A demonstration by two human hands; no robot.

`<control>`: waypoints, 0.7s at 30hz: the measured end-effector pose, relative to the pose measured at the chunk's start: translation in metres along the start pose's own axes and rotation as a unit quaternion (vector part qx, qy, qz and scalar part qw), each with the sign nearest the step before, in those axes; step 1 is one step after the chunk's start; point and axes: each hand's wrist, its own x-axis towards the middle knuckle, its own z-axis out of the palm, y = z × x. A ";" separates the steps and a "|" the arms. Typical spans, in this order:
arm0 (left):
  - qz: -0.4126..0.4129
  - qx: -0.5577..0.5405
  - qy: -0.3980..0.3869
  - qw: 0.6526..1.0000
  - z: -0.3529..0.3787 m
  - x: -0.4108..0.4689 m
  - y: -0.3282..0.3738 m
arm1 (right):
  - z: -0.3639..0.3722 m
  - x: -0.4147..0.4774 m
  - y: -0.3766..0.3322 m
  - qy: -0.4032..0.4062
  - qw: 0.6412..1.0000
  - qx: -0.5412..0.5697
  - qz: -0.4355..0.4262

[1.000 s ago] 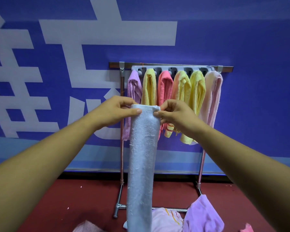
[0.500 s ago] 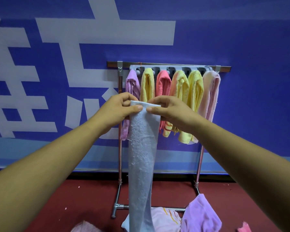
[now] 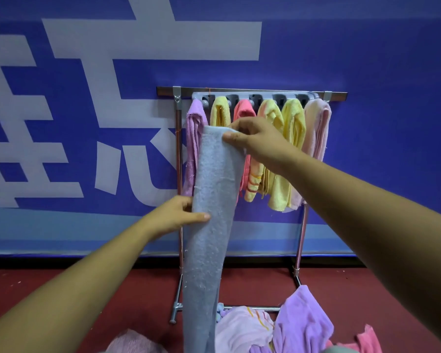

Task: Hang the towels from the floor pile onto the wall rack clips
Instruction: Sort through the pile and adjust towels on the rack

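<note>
A long pale blue towel hangs folded lengthwise in front of me. My right hand pinches its top edge. Lower down, my left hand grips its left side about a third of the way along. Behind it stands the rack with a grey clip strip, carrying several hung towels: purple, yellow, coral, yellow-orange, yellow and pale pink. On the floor lies the pile of purple, pink and white towels.
The rack's metal legs and base bar stand on a dark red floor. A blue wall banner with large white characters fills the background right behind the rack.
My left hand has slid from the towel's top edge down its left side. The right hand keeps hold of the top. The view has moved closer to the rack.
</note>
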 end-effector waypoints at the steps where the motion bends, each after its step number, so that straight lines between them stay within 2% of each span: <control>1: -0.010 -0.008 -0.003 1.000 0.005 -0.001 -0.012 | -0.003 0.003 0.003 0.021 1.000 0.005 0.008; 5: -0.030 -0.080 -0.023 0.996 0.019 -0.010 -0.046 | -0.013 0.010 0.028 0.104 0.993 0.005 0.053; 11: 0.009 -0.217 0.003 0.976 0.003 -0.007 -0.044 | -0.023 0.002 0.092 0.123 0.965 -0.111 0.203; 14: 0.043 -0.249 -0.002 0.968 -0.008 -0.002 -0.021 | -0.016 -0.009 0.113 0.074 0.945 -0.165 0.274; 17: 0.057 -0.215 -0.023 0.975 -0.013 0.002 0.004 | 0.000 -0.021 0.112 -0.045 0.925 -0.202 0.317; 19: 0.057 -0.190 -0.057 0.978 -0.012 0.004 0.020 | 0.014 -0.025 0.103 -0.085 0.956 -0.123 0.253; 20: 0.056 -0.182 -0.069 0.979 -0.010 0.004 0.027 | 0.022 -0.028 0.095 -0.112 0.968 -0.009 0.224; 21: 0.060 -0.178 -0.084 0.979 -0.010 0.005 0.030 | 0.029 -0.029 0.088 -0.143 0.958 0.123 0.214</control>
